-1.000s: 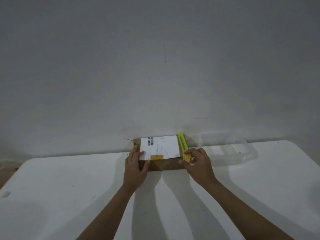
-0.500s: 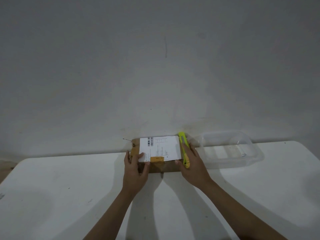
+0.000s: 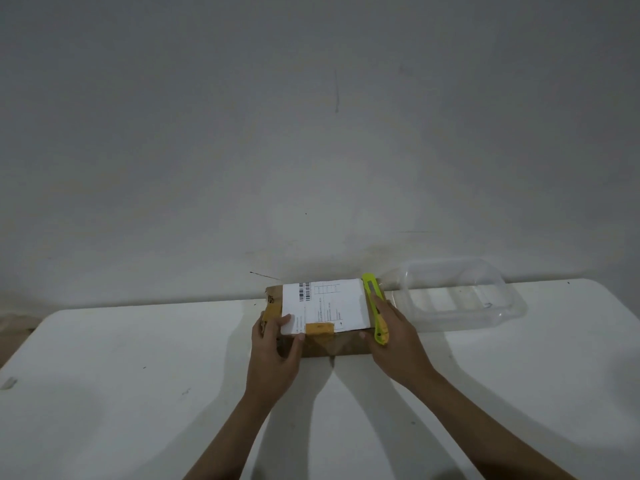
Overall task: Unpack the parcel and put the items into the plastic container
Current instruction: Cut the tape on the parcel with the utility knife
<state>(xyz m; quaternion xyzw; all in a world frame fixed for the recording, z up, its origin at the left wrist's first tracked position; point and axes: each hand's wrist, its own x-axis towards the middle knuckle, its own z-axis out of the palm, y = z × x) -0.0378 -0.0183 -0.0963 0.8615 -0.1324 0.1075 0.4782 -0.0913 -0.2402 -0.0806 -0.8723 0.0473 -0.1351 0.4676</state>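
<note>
The parcel (image 3: 322,317), a flat brown cardboard box with a white shipping label (image 3: 323,303) on top, lies at the far edge of the white table (image 3: 138,393) and looks unopened. The left hand (image 3: 273,355) grips its 7 o'clock corner, thumb pressed onto the label. At 3 o'clock of the box, the right hand (image 3: 398,344) is wrapped around a yellow-green utility knife (image 3: 375,311) lying along that edge; whether the blade is out I cannot tell. Further toward 3 o'clock sits the clear plastic container (image 3: 460,296), apparently empty. Cutting, emptying and loading all remain.
</note>
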